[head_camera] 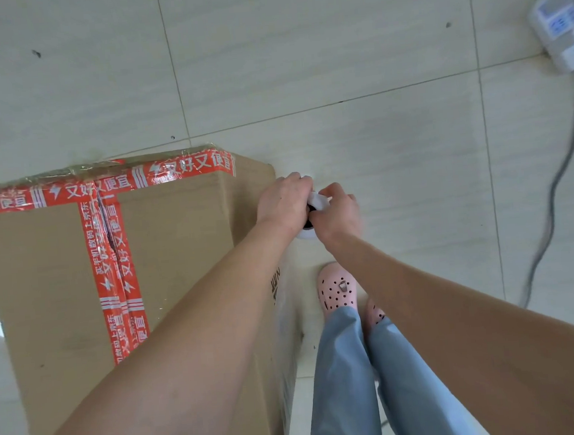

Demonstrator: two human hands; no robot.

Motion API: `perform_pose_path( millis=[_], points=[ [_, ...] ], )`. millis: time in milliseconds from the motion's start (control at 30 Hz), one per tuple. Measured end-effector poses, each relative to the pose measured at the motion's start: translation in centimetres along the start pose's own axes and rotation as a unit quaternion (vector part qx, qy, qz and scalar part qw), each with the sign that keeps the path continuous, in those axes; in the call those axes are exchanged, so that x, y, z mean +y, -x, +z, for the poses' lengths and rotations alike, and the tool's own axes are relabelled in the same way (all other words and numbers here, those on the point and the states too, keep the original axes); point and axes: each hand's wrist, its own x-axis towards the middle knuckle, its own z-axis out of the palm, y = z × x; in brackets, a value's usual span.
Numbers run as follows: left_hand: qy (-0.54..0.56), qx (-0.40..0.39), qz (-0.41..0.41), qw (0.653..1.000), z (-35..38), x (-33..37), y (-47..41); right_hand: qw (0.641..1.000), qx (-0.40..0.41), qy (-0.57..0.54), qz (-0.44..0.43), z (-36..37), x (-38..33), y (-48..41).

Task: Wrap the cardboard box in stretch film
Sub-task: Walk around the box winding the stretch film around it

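Here we are, looking straight down: the cardboard box (185, 246) stands on the tiled floor (374, 124) to the person's left, tall and sealed along its top seams with red tape (110, 258). Both hands meet just off its far right corner. The left hand (283, 204) has its fingers (296, 182) curled over the stretch film roll (306, 234), which shows only as a white rim with a dark core under the knuckles. The right hand (338, 213) is closed tight too, its fingers (331, 191) pinching a white bunched bit at the roll's top. A glossy sheen runs down the box's right face, so film looks to be on that side already, though how many turns I cannot tell. Now, handling: the box looks stiff and bulky, best left standing while the roll travels round it. The film itself should be light, thin, clingy and quick to tear or rope up, so take the roll by its core ends and keep the tension even, especially over those sharp corners. Pink shoes (337, 290) stand close beside the box, and a power strip (563, 31) with its cable (552, 196) lies well off to the right, something to step around on the circuit.
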Motion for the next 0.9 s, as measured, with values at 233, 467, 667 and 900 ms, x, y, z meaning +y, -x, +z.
perform_pose_path(
  millis=[233,467,667,900],
  points=[
    [0.237,0.03,-0.258,0.936,-0.8,-1.6,-1.3,0.995,0.019,0.031,-0.088,-1.0,-3.5,-1.5],
    [0.292,-0.047,-0.254,0.921,-2.4,-2.4,-2.2,0.997,-0.011,-0.062,0.035,-0.1,-4.6,-2.3],
    [0.029,-0.088,-0.029,0.995,-3.9,-1.3,-2.6,0.992,-0.019,-0.099,0.073,0.0,-4.4,-2.2],
    [0.024,-0.068,-0.057,0.996,-5.6,-0.7,-4.1,0.999,-0.01,0.027,0.019,-0.9,-5.5,-3.0]
  ],
)
